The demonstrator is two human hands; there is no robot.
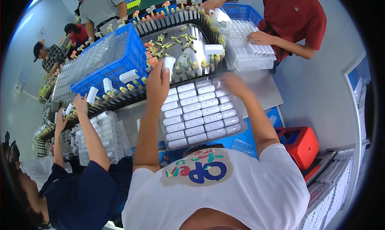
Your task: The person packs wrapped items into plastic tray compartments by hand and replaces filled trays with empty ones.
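Note:
My left hand is raised above the line of holders, its fingers closed around a white rounded plastic casing. In front of me lies a clear plastic tray with rows of white casings in its compartments; a few slots along its far edge hold none. Over the far right corner of this tray is my right hand, smeared by motion, so its fingers do not show clearly. Just beyond the tray runs a row of upright yellow-topped holders, one carrying a white casing.
Inside the loop of holders sits a metal pan with scattered yellow-and-black pieces. A blue crate stands left of it. A co-worker's hands work at my left; another's hand rests on clear trays. A red box stands right.

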